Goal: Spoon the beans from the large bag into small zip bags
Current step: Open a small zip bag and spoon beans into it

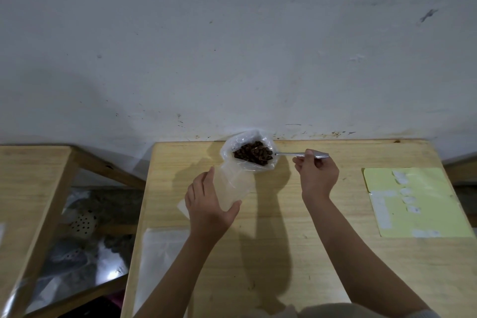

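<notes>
Forearms reach over a wooden table (271, 253), one hand on a small bag, the other on a spoon.

Left hand (206, 204) grips an empty small zip bag (232, 186), thumb on its near side and fingers curled round its far side, holding it tilted with its upper end touching the large bag (247, 150). Right hand (316, 175) pinches the handle of a metal spoon (299, 154), fingers curled round it; the spoon's bowl lies in the dark beans (253, 153) inside the large bag, which stands open at the table's far edge against the wall (232, 46). Near the left front edge lies a flat clear bag (162, 261). Well apart on the right rests a yellow sheet (426, 204) with white labels. Another table (31, 188) stands to the left.
</notes>
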A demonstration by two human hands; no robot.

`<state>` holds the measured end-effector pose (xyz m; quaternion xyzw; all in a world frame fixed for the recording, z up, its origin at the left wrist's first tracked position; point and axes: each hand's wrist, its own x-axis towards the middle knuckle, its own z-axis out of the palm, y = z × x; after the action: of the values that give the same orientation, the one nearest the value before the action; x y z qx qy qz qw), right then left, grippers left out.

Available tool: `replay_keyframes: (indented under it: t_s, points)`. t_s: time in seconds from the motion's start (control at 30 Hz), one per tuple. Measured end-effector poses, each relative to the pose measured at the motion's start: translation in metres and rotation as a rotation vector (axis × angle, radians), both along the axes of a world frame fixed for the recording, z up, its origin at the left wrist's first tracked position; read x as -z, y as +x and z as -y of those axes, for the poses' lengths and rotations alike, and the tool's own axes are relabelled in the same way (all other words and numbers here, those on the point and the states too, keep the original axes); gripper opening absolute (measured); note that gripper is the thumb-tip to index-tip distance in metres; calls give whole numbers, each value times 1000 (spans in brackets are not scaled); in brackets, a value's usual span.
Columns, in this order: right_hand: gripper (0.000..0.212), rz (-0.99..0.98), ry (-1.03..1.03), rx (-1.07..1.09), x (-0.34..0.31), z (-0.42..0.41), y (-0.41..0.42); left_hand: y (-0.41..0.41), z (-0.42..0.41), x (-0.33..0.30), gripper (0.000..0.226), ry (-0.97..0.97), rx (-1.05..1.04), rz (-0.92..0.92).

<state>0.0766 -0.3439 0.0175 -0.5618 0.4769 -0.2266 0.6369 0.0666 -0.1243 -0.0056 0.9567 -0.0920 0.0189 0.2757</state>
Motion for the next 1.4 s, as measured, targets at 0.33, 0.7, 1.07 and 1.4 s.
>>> replay_keyframes:
  t_s: [0.33, 0.7, 1.07, 1.4]
  points:
    - [11, 193, 69, -173, -32, 2, -18, 8, 13, -4, 93, -28, -9, -5]
    - [14, 258, -15, -212, -30, 8, -12, 9, 9, -2, 93, -70, -17, 20]
    - [20, -34, -175, -275, 16, -18, 3, 15, 7, 11, 92, -105, -23, -19]
    - [18, -92, 143, -33, 18, -16, 14, 21, 9, 16, 91, -95, 1, -61]
